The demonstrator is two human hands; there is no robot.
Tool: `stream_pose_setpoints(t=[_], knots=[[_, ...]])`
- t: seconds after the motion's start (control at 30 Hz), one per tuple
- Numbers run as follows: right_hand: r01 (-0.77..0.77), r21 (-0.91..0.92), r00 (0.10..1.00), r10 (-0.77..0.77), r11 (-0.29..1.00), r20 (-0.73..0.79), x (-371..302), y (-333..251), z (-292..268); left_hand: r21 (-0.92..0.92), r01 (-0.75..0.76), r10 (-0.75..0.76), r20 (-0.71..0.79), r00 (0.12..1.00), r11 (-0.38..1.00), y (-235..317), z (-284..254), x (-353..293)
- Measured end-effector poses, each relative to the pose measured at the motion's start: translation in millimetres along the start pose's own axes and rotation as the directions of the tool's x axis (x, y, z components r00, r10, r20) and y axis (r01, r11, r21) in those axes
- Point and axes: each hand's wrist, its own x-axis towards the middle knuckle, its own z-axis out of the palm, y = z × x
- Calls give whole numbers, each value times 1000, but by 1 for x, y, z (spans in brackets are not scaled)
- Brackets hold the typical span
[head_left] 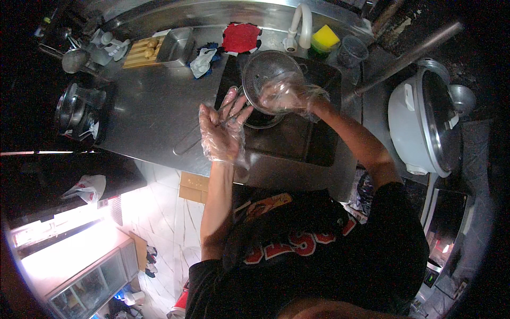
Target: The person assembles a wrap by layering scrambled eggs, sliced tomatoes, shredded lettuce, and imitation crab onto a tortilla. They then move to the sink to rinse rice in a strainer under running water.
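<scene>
A round wire-mesh strainer (265, 65) is over the dark sink (322, 135). Its long wire handle (187, 144) runs down to the left, across my left hand (226, 127). That hand, in a clear plastic glove, lies palm up with its fingers extended and the handle resting in it. My right hand (285, 93), also gloved, presses into the mesh bowl from the right. Its fingers are curled, and the glove and blur hide whatever is in them. Beneath the strainer, the curved rim of a round vessel (264, 126) shows in the sink.
Behind the sink are a white faucet (304, 26), yellow sponge (325, 37), clear plastic tub (353, 50) and red cloth (241, 38). Further left are a crumpled white cloth (203, 62), metal tray (176, 47) and striped board (139, 53). A large white lidded cooker (405, 125) stands right.
</scene>
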Motion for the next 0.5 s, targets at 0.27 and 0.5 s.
stream_pose_setpoints(t=[0.27,0.5], knots=[[218,-590,919,-367,778,-145,1,-33,0,21,-22,22,-4,1000,1000,-4,1,2],[-88,671,915,326,736,-238,-9,-44,74,198,20,-1,-96,995,980,-49,-7,8]])
